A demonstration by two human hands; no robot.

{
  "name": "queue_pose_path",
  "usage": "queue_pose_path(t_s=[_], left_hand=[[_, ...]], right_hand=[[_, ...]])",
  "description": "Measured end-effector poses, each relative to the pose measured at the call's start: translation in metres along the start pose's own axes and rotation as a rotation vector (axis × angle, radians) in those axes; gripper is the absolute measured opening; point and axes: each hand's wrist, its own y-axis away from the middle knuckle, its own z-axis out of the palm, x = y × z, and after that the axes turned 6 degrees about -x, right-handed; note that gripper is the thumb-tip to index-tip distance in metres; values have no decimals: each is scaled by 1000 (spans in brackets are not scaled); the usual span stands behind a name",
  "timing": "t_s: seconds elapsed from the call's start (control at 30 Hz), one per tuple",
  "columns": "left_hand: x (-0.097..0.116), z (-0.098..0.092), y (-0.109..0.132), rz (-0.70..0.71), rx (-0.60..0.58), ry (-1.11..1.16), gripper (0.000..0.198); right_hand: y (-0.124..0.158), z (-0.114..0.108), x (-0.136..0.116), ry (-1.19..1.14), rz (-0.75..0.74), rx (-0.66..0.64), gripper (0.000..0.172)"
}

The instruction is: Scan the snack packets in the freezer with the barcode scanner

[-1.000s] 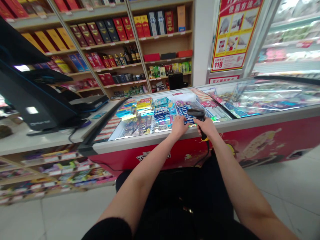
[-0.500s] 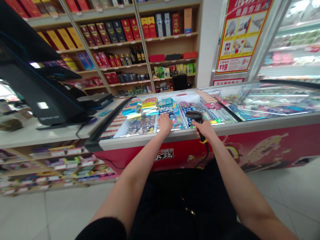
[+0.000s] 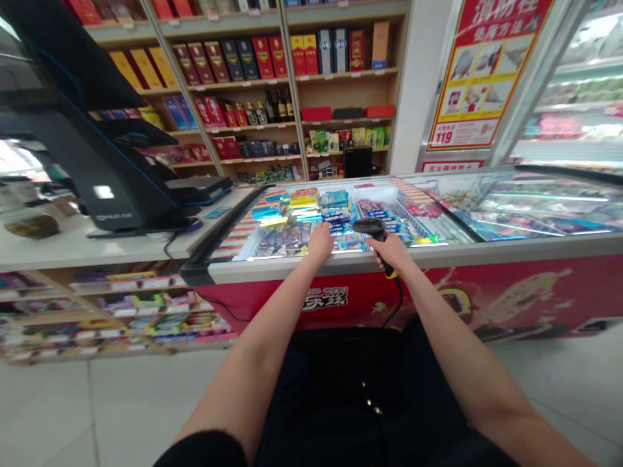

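Note:
My left hand rests over the glass top of a chest freezer, its fingers bent and drawn together. Its fingertips meet a pile of blue-and-white wrapped packets; what they pinch, if anything, is hidden. In my right hand is a black barcode scanner, gripped by its handle. The scanner head points left toward the packets, and its cable hangs down the freezer's front. Yellow packets and light-blue packets lie in rows farther back.
The freezer's grey rim runs across in front of me. A black checkout terminal stands on the white counter at left. Shelves of boxed bottles line the back wall. Right of them hangs a red-and-yellow poster.
My left hand's fingers have drawn in from a flatter spread beside the blue packets. The scanner in my right hand has moved left, closer to the left hand. The view has shifted slightly.

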Motion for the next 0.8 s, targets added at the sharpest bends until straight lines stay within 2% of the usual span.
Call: queue_pose_path(t_s=[0.07, 0.23, 0.37, 0.63, 0.8], left_hand=[[1, 0, 0, -6, 10, -10, 31], [2, -3, 4, 21, 10, -39, 18], [4, -3, 5, 29, 21, -33, 31], [4, -1, 3, 24, 10, -61, 19], [4, -3, 7, 44, 27, -60, 26]], right_hand=[[1, 2, -3, 15, 4, -3, 21], [1, 3, -2, 45, -18, -7, 23], [-1, 4, -1, 48, -19, -6, 22], [-1, 5, -3, 54, -14, -13, 21], [1, 5, -3, 58, 5, -25, 21]])
